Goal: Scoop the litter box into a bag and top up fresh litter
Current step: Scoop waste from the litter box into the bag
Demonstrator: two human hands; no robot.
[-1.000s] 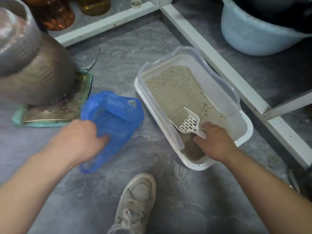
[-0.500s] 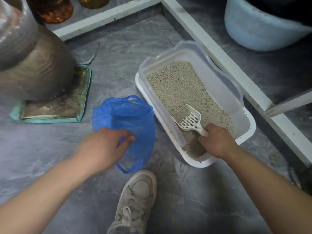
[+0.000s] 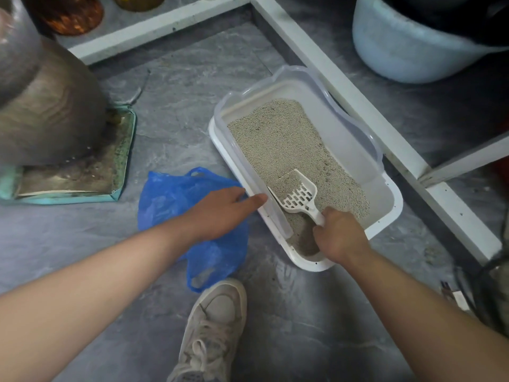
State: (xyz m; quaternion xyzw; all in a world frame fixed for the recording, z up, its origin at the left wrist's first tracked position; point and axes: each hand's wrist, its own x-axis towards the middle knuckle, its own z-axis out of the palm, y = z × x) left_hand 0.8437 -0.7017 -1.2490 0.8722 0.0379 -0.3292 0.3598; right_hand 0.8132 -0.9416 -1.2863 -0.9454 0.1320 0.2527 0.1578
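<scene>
Litter box (image 3: 385,194) sits on the floor (image 3: 179,111), tucked against a white frame (image 3: 344,86), which probably keeps it from sliding while it gets dug through. Right hand (image 3: 340,237) is wrapped tight round the handle of the scoop (image 3: 298,193), slotted head lying on the litter (image 3: 278,139) at the near end with some grains piled on it, so I'd say a scoop is just starting. Bag (image 3: 176,197) lies crumpled on the floor right beside the box, handy for dumping. Left hand (image 3: 220,210) is over the bag with fingers stretched out flat toward the box rim, holding nothing as far as I can see. Compared with a second ago, the bag has slid much closer to the box, and that hand has let go of it and reached toward the rim. Scoop has barely shifted.
</scene>
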